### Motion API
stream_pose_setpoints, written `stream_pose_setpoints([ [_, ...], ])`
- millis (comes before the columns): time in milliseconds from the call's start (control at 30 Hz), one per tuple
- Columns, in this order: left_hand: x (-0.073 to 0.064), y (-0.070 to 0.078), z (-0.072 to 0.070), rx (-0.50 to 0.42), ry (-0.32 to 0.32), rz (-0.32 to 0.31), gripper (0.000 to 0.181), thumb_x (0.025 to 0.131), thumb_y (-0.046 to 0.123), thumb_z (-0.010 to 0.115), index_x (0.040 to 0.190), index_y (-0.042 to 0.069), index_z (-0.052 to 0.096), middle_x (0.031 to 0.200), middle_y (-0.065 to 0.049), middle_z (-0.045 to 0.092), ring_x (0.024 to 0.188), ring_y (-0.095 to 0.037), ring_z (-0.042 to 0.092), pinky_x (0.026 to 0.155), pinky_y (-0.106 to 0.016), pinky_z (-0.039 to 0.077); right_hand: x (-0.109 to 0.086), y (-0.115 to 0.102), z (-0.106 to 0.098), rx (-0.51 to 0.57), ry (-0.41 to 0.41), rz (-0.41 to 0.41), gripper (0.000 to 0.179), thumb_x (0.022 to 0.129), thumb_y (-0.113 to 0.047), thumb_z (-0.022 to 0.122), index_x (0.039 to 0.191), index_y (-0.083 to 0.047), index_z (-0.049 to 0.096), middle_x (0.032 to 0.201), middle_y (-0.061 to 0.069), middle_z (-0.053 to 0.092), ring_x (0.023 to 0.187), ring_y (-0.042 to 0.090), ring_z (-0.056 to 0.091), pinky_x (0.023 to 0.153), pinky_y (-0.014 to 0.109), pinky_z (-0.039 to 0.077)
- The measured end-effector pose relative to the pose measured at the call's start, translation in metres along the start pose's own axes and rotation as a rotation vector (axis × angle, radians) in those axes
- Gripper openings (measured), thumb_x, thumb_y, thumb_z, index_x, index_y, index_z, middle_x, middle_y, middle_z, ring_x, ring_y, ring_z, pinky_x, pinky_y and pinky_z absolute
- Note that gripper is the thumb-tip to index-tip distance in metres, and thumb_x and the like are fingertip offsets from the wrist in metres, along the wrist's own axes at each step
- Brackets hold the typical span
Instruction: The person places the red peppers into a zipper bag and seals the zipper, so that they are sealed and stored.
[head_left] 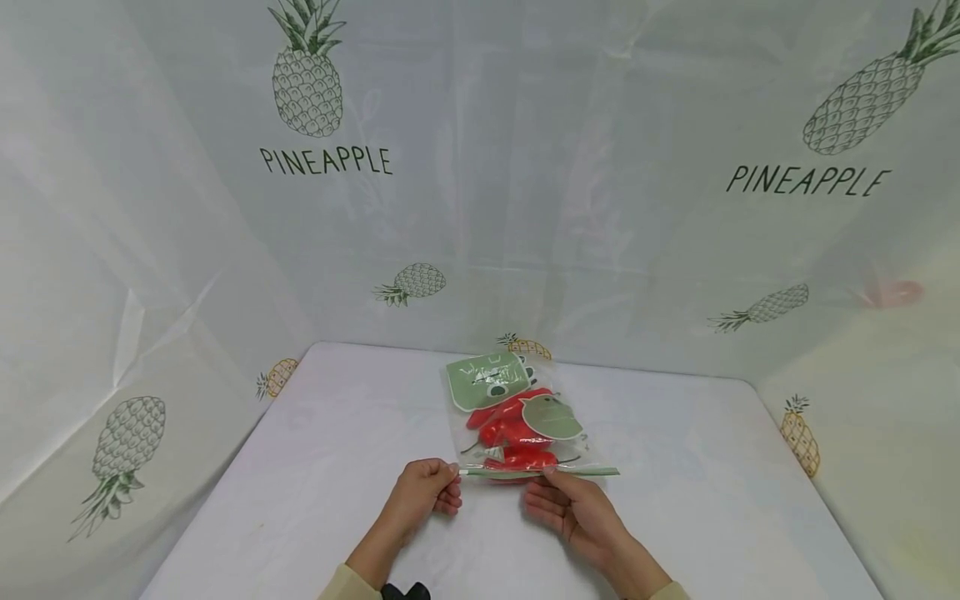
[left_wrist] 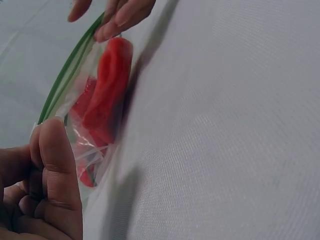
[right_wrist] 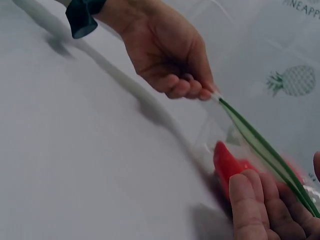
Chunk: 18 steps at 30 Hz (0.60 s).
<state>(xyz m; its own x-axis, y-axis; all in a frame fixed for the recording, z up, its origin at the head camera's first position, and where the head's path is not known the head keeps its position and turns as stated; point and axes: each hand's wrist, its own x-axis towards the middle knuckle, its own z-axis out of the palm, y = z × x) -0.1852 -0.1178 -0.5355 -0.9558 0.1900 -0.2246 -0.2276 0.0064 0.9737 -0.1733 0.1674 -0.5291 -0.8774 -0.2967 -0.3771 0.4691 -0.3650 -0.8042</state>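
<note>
A clear zip bag (head_left: 459, 429) with green printed patches lies on the table, its mouth toward me. Inside are several red, pepper-like things (head_left: 517, 433) with thin dark stems. A green zip strip (right_wrist: 260, 140) runs along the mouth, with a white piece at its left end. My left hand (head_left: 427, 492) pinches that white end between thumb and forefinger, the other fingers curled below. At the strip's middle, my right hand (head_left: 573, 512) has its thumb above and its fairly straight fingers (right_wrist: 245, 200) against the underside of the bag. A gap shows between thumb and fingers.
The white tabletop (head_left: 300, 467) spreads around the bag. A pale curtain (head_left: 570, 183) printed with pineapples hangs behind and at both sides. A black object (head_left: 406, 592) shows at the bottom edge, by the left sleeve (head_left: 351, 585).
</note>
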Motion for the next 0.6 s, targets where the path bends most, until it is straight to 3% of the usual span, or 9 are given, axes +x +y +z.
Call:
stream_pose_setpoints([
  [200, -0.001, 0.000, 0.001, -0.012, 0.001, 0.001, 0.036, 0.110, 0.020, 0.057, 0.100, -0.014, 0.064, 0.077, -0.003, 0.067, 0.066, -0.012, 0.071, 0.062, -0.028, 0.065, 0.009, 0.010, 0.024, -0.010, -0.036, 0.017, 0.045, 0.107, -0.033, 0.064, 0.131, 0.005, 0.061, 0.121, 0.018, 0.075, 0.110, 0.028, 0.076, 0.100, 0.044, 0.060],
  [600, -0.003, -0.001, 0.004, -0.023, -0.033, 0.001, 0.036, 0.110, 0.023, 0.058, 0.098, -0.010, 0.066, 0.078, -0.004, 0.069, 0.068, -0.013, 0.072, 0.063, -0.028, 0.065, 0.025, 0.031, 0.065, 0.001, -0.101, 0.030, 0.041, 0.105, -0.027, 0.066, 0.126, 0.008, 0.063, 0.111, 0.017, 0.078, 0.102, 0.025, 0.078, 0.098, 0.043, 0.062],
])
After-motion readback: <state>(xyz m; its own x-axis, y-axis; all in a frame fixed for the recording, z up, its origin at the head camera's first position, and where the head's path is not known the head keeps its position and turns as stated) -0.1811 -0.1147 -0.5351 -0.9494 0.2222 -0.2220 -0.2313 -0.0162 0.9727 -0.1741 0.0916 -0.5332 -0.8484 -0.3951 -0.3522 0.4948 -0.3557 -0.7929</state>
